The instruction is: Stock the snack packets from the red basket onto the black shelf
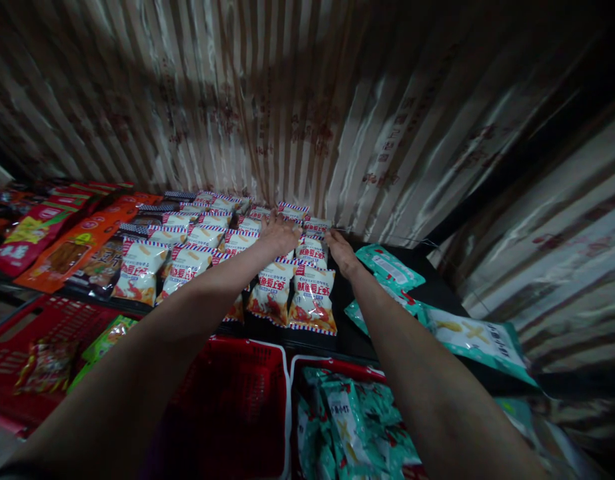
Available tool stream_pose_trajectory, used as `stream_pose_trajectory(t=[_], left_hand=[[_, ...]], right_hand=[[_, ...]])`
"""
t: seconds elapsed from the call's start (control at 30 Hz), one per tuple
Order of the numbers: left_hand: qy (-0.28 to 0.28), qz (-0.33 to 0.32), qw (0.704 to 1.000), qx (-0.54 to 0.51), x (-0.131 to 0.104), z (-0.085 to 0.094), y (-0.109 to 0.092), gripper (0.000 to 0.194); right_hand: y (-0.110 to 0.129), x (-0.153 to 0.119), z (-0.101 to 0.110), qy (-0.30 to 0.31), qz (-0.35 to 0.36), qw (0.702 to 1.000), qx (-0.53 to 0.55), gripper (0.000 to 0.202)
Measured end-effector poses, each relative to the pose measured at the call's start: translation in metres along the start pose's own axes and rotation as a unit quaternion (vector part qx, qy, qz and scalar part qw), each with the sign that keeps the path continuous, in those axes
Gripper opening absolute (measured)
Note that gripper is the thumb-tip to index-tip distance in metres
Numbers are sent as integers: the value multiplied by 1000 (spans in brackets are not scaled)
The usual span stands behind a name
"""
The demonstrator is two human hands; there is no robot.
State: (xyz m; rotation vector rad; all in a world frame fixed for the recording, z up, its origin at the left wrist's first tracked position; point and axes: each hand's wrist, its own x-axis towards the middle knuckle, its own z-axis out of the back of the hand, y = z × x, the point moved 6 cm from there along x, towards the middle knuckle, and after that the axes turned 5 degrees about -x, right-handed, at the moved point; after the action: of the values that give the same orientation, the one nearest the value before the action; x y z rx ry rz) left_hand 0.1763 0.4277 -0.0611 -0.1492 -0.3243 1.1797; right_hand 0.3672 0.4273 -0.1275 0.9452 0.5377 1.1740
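Rows of small white snack bags (313, 298) with red lettering and striped edges lie on a black shelf (347, 343). My left hand (280, 235) rests over the rear bags, fingers apart, touching their tops. Beside the right end of the rows is my right hand (340, 251), its fingers stretched forward against or close to the side of a snack bag (312, 251). Neither hand appears to grip a bag. Part of the rows is hidden behind my left forearm.
Teal snack bags (475, 333) lie at the right. Orange (82, 237) and red packets (35, 233) fill the left. In front stand a red basket (237, 400), a basket of teal bags (347, 420) and a red basket (17, 347) with packets. A striped curtain (307, 100) hangs behind.
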Motion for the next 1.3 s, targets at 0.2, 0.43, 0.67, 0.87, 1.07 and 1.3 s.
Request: stream_pose_trajectory(t=[0.2, 0.43, 0.67, 0.87, 1.07, 1.3], left_hand=[[-104, -125, 986, 42, -37, 10, -33, 46], [-121, -243, 960, 75, -102, -3, -64, 37], [-105, -240, 964, 48, -136, -18, -63, 39], [-44, -276, 956, -83, -164, -35, -103, 48], [93, -192, 965, -150, -171, -74, -159, 59], [135, -198, 958, -158, -190, -88, -178, 52]], right_hand=[[13, -33, 17, -57, 41, 996, -56, 45], [32, -108, 32, -110, 154, 972, -140, 41], [42, -148, 19, -92, 192, 959, -187, 40], [24, -188, 57, -183, 175, 933, -254, 39], [-35, -213, 107, -209, -2, 942, -264, 41], [-57, -221, 109, -178, 30, 969, -172, 43]])
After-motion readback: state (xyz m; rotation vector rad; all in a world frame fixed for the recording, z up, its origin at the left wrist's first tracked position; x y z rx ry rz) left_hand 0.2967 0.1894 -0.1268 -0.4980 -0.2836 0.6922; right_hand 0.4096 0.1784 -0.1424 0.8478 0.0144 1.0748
